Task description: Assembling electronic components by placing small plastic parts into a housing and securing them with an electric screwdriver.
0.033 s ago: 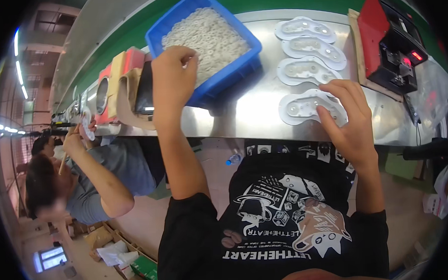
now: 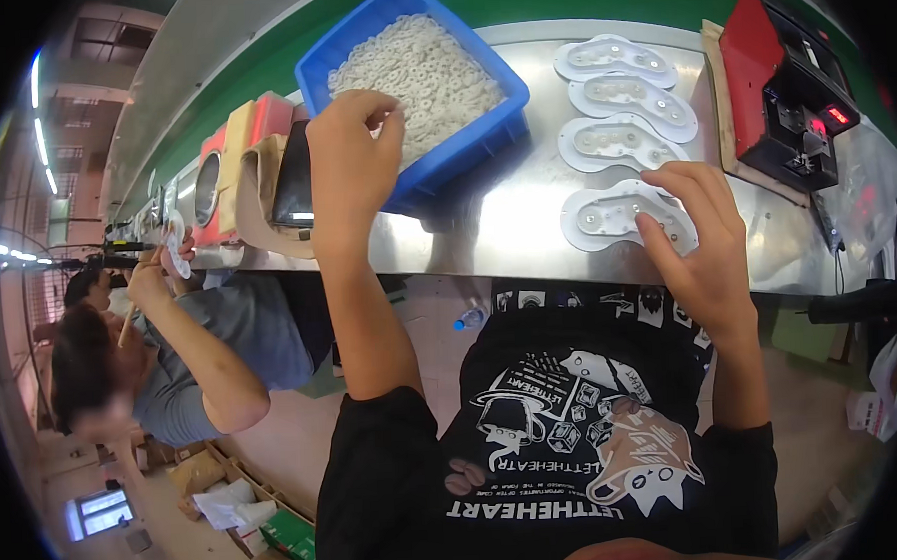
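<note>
My left hand hangs over the near left side of a blue bin heaped with small greyish-white rings. Its fingers are curled in toward the thumb; whatever they may hold is hidden. At the metal bench's front, my right hand rests over the right end of a curved white plastic piece, thumb and forefinger spread apart on it. Three similar white pieces, the closest being this one, lie in a column behind it, with small round fittings on them.
A red and black machine with a lit red display stands at the right. Left of the bin are a yellow and red block and a dark box. Farther left, a co-worker holds a white piece.
</note>
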The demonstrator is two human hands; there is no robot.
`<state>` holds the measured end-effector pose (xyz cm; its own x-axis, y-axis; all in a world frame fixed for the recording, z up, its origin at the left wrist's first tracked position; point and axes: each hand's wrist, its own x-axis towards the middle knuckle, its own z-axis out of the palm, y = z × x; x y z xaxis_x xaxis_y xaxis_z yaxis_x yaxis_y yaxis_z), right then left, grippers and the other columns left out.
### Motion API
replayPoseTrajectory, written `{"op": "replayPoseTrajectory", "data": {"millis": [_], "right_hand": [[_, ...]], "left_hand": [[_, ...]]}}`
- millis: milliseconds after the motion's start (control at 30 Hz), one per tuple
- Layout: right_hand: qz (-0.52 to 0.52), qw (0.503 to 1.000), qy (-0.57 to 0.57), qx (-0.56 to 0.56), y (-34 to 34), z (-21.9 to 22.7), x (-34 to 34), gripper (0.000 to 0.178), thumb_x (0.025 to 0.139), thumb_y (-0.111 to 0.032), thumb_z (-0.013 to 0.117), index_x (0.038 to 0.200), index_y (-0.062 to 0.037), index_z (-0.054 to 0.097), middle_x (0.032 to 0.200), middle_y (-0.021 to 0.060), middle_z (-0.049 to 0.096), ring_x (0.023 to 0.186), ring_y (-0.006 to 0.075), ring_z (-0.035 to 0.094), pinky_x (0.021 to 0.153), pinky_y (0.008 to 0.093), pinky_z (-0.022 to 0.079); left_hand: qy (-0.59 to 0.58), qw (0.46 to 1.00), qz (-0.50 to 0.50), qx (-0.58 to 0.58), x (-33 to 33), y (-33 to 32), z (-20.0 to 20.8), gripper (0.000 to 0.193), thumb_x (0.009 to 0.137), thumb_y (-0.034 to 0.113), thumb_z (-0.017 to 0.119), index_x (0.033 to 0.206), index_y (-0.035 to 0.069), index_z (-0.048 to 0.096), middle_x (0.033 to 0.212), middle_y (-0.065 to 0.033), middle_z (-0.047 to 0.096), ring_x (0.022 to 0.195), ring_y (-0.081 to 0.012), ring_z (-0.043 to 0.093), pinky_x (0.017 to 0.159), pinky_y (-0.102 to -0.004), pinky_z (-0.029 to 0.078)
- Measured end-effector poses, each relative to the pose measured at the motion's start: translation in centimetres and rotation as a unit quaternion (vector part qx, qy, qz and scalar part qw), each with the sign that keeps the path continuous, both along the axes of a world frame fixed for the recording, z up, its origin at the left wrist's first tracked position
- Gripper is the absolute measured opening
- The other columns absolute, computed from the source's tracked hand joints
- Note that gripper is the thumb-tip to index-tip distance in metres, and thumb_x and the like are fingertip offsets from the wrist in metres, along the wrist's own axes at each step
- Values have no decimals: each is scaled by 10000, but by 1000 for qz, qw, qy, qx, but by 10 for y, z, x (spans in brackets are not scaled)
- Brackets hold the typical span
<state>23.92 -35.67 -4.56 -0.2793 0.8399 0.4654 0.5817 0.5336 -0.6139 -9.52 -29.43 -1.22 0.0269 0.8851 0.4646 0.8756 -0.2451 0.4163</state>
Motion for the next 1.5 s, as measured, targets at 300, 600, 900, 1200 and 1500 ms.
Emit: {"op": "replayPoseTrajectory", "data": {"millis": [300, 600, 900, 1200, 1500], "right_hand": [[119, 988, 102, -3, -8, -9, -18, 257, 839, 36, 765, 1083, 35, 683, 1027, 169, 700, 885, 277, 674, 783, 343, 539], [87, 992, 61, -66, 4, -16, 2, 103, 871, 7, 702, 969, 24, 676, 986, 136, 704, 867, 240, 649, 785, 327, 512], [23, 994, -74, -75, 18, -32, -5, 95, 854, -95, 691, 919, -32, 660, 1033, 99, 642, 1021, 315, 574, 935, 394, 452], [-7, 993, -76, -91, 24, -33, -11, 114, 805, -74, 692, 910, -42, 660, 985, 93, 638, 963, 298, 562, 899, 392, 455], [30, 998, -23, -50, 23, -41, -4, 207, 808, -57, 723, 1015, -49, 732, 1036, 95, 660, 1010, 305, 568, 928, 393, 453]], "left_hand": [[-197, 946, -254, -46, 117, -83, -24, 115, 820, -63, 719, 932, -38, 724, 946, -143, 741, 830, -222, 714, 766, -301, 551], [-336, 919, -173, -111, 123, -89, -62, 175, 864, -58, 720, 1037, -34, 733, 966, -130, 745, 854, -178, 703, 781, -283, 545], [-289, 940, -162, -83, 127, -75, -64, 151, 878, -31, 725, 1028, -21, 734, 913, -118, 743, 773, -179, 702, 676, -283, 535], [-185, 958, -218, -22, 132, -53, -80, 163, 818, -13, 779, 979, 14, 769, 837, -118, 750, 745, -226, 707, 635, -323, 545], [-167, 965, -201, 15, 135, -49, -89, 170, 796, -7, 802, 962, 19, 774, 857, -99, 760, 757, -221, 703, 665, -315, 552]]}}
